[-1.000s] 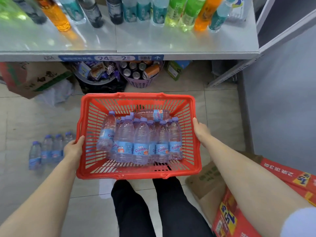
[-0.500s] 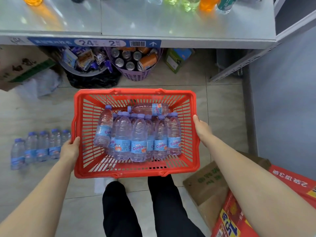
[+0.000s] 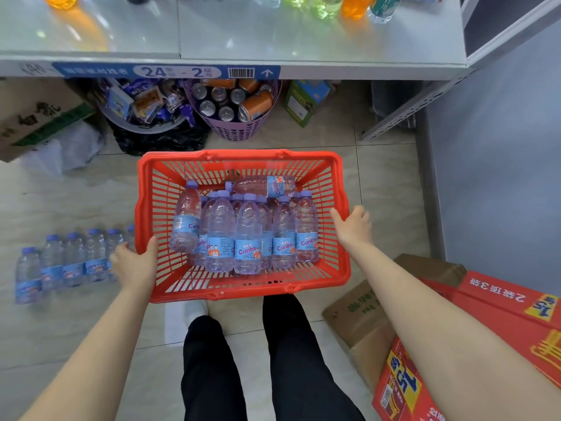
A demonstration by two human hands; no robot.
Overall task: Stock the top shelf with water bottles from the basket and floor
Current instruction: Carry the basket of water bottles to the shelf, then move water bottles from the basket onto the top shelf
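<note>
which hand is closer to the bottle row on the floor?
Left. The left hand grips the basket rim beside the floor bottles; the right hand is at the opposite rim.

a red basket (image 3: pixel 243 156) of slatted plastic holds clear water bottles (image 3: pixel 249 235) with purple caps and blue labels, packed side by side; a single bottle (image 3: pixel 264 185) lies crosswise at its far side. a floor row (image 3: pixel 69 259) of matching bottles sits to its left; the white shelf (image 3: pixel 303 41) spans the far edge.

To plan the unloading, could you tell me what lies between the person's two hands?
Head view: the red basket, holding water bottles, spans the gap between the left hand and right hand.
</note>
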